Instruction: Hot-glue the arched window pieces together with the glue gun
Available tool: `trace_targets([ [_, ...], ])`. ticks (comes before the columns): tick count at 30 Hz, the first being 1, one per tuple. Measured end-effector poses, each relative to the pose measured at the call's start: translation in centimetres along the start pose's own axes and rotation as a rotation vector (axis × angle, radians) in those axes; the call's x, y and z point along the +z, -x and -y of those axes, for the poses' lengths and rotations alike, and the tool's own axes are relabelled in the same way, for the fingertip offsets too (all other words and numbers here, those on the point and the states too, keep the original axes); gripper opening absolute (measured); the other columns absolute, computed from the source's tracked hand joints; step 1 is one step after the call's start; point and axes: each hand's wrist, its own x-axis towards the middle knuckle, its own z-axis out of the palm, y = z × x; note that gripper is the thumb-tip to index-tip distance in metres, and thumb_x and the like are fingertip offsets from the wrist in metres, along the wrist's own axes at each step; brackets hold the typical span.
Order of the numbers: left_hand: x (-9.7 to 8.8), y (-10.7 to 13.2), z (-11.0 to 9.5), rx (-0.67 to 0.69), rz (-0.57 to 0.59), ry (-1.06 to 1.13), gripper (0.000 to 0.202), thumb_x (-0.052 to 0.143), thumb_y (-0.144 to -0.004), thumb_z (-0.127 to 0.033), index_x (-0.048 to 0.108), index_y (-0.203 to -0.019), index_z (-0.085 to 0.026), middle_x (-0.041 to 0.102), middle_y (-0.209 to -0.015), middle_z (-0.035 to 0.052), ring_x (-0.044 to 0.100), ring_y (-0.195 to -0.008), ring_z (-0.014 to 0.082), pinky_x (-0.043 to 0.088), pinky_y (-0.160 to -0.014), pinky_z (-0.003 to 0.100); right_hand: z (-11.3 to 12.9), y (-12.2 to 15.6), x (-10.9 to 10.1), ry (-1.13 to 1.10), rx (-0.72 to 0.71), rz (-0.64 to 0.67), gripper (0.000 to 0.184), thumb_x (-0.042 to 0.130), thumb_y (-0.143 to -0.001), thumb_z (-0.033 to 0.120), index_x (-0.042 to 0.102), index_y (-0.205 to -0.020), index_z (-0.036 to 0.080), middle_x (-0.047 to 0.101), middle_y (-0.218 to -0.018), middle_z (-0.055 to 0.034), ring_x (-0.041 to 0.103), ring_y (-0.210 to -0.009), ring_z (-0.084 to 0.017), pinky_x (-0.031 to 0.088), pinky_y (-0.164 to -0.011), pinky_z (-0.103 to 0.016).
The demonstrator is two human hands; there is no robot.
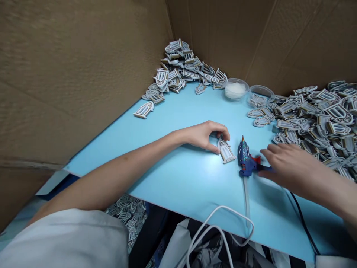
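Note:
A small white arched window-shaped piece (227, 152) with a brownish-gold edge rests on the blue table. My left hand (208, 137) has its thumb and fingers curled round the arched end of this piece. To the right lies a blue hot glue gun (245, 158) with a red trigger, its nozzle pointing away from me. A clear glue stick (246, 197) sticks out of its back end. My right hand (284, 163) is closed about the gun's handle, with the fingers on one side and the thumb on the other; the palm side is hidden.
Piles of similar arched pieces stand at the back corner (181, 63) and on the right (320, 119). Between them are two clear round tubs, one with white material (235, 90). Cardboard walls (223, 33) enclose the table. A white cable (223, 208) loops over the front edge; a black cord (304, 219) runs at right.

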Motion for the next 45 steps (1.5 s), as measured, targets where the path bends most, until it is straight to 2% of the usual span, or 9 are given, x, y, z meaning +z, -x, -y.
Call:
trace_targets([
  [3, 0.0, -0.1, 0.0, 0.031, 0.024, -0.009, 0.033, 0.083, -0.081, -0.029, 0.077, -0.111, -0.016, 0.072, -0.111, 0.0107, 0.065, -0.098, 0.0192, 0.049, -0.09, 0.032, 0.6, 0.6, 2.5, -0.137, 0.008, 0.057, 0.017, 0.063, -0.1, 0.03, 0.066, -0.109, 0.017, 0.07, -0.095, -0.0109, 0.068, -0.08, -0.029, 0.045, -0.071, -0.04],
  [6, 0.0, -0.1, 0.0, 0.034, 0.014, -0.016, 0.032, 0.084, -0.081, -0.03, 0.08, -0.11, -0.017, 0.072, -0.11, 0.011, 0.066, -0.098, 0.02, 0.05, -0.09, 0.032, 0.5, 0.3, 3.6, -0.338, 0.027, -0.054, 0.021, 0.05, -0.104, 0.03, 0.061, -0.116, 0.016, 0.071, -0.099, -0.0113, 0.068, -0.083, -0.028, 0.046, -0.073, -0.038],
  [13, 0.4, -0.2, -0.2, 0.016, -0.029, -0.028, 0.035, 0.087, -0.08, -0.034, 0.08, -0.109, -0.016, 0.074, -0.106, 0.0106, 0.066, -0.094, 0.018, 0.05, -0.088, 0.03, -1.3, -0.7, 4.2, -0.979, 0.144, -0.323, 0.021, 0.038, -0.101, 0.031, 0.056, -0.096, 0.022, 0.061, -0.071, -0.0004, 0.055, -0.061, -0.018, 0.041, -0.06, -0.031],
  [21, 0.2, -0.2, 0.0, -0.006, -0.027, -0.023, 0.034, 0.087, -0.08, -0.035, 0.079, -0.108, -0.016, 0.073, -0.105, 0.0103, 0.064, -0.09, 0.0163, 0.05, -0.086, 0.029, 3.4, 1.3, 3.9, -0.275, 0.171, -0.313, 0.041, 0.049, -0.104, 0.053, 0.062, -0.114, 0.015, 0.069, -0.101, -0.0158, 0.063, -0.089, -0.033, 0.047, -0.079, -0.045],
  [28, 0.2, -0.2, -0.1, -0.013, -0.032, -0.033, 0.035, 0.087, -0.08, -0.035, 0.079, -0.108, -0.016, 0.073, -0.105, 0.0098, 0.064, -0.09, 0.0161, 0.049, -0.086, 0.028, 2.6, 2.6, 3.8, -0.234, 0.024, -0.191, 0.037, 0.05, -0.097, 0.023, 0.06, -0.13, 0.012, 0.065, -0.114, -0.017, 0.065, -0.096, -0.032, 0.053, -0.081, -0.045],
  [34, 0.3, -0.2, -0.2, -0.001, -0.025, -0.056, 0.035, 0.086, -0.081, -0.034, 0.078, -0.108, -0.014, 0.073, -0.106, 0.0103, 0.064, -0.09, 0.0158, 0.049, -0.086, 0.028, 1.4, 0.6, 4.9, -0.174, 0.208, -0.233, 0.026, 0.048, -0.094, 0.021, 0.063, -0.114, 0.013, 0.063, -0.098, -0.0129, 0.063, -0.076, -0.027, 0.046, -0.061, -0.037],
  [39, 0.4, -0.2, -0.3, 0.004, -0.025, -0.076, 0.035, 0.086, -0.081, -0.036, 0.077, -0.106, -0.015, 0.073, -0.104, 0.0097, 0.064, -0.091, 0.0171, 0.049, -0.087, 0.03, -0.9, -0.6, 5.2, -0.651, 0.327, -0.461, 0.021, 0.056, -0.09, 0.033, 0.063, -0.103, 0.019, 0.068, -0.089, -0.0078, 0.06, -0.064, -0.021, 0.044, -0.058, -0.034],
  [42, 0.5, -0.2, -0.3, 0.001, -0.028, -0.075, 0.036, 0.088, -0.079, -0.038, 0.077, -0.105, -0.015, 0.073, -0.104, 0.0095, 0.064, -0.092, 0.0175, 0.048, -0.087, 0.03, -0.8, -0.6, 5.3, -1.235, 0.309, -0.426, 0.021, 0.056, -0.094, 0.042, 0.06, -0.094, 0.021, 0.067, -0.075, -0.0028, 0.056, -0.051, -0.017, 0.046, -0.052, -0.033],
  [45, 0.5, -0.2, -0.4, -0.012, -0.023, -0.064, 0.04, 0.09, -0.077, -0.042, 0.078, -0.105, -0.016, 0.073, -0.104, 0.0093, 0.064, -0.094, 0.0184, 0.048, -0.088, 0.03, -0.1, -0.5, 5.5, -1.399, 0.232, -0.371, 0.029, 0.065, -0.094, 0.05, 0.065, -0.088, 0.022, 0.069, -0.074, -0.0046, 0.064, -0.063, -0.021, 0.052, -0.061, -0.035],
])
